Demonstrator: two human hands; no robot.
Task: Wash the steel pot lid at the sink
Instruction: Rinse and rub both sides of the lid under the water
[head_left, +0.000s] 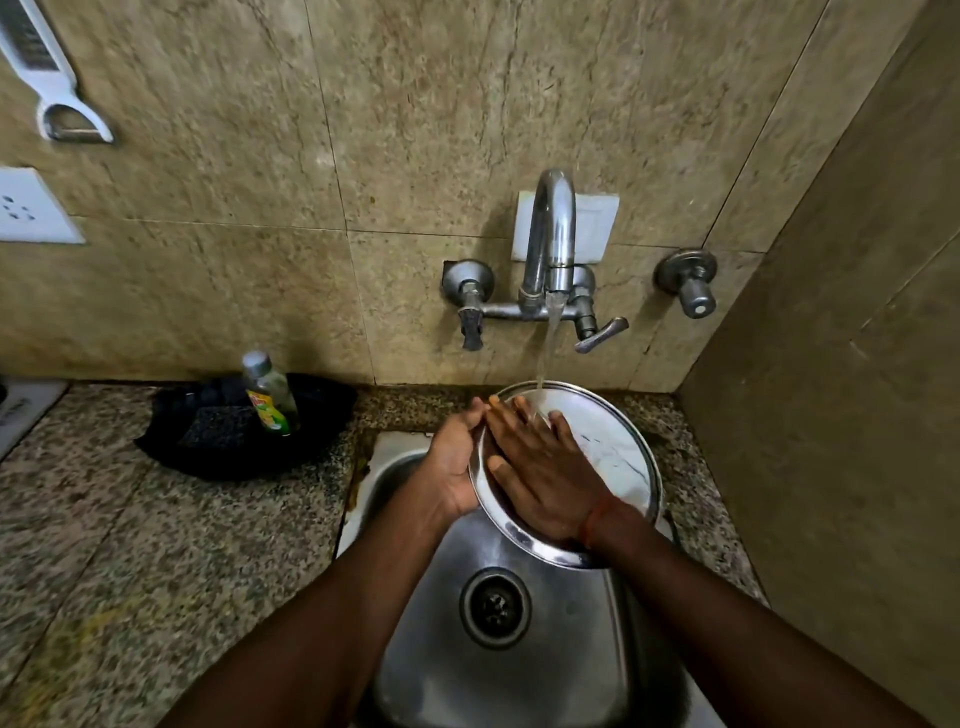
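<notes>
A round steel pot lid (613, 441) is held tilted over the steel sink (524, 670), under the running tap (553, 234). Water falls onto the lid's upper edge and over my fingers. My left hand (457, 462) grips the lid's left rim from behind, with the fingertips showing at the top edge. My right hand (540, 467) lies flat on the lid's face, fingers straight and spread, pressing on it. The lower part of the lid is hidden by my right wrist.
A dish-soap bottle (267, 395) and a dark scrubber (221, 426) sit in a black holder on the granite counter (156, 545), left of the sink. Tap handles (600, 335) stick out from the wall. A side wall stands close on the right.
</notes>
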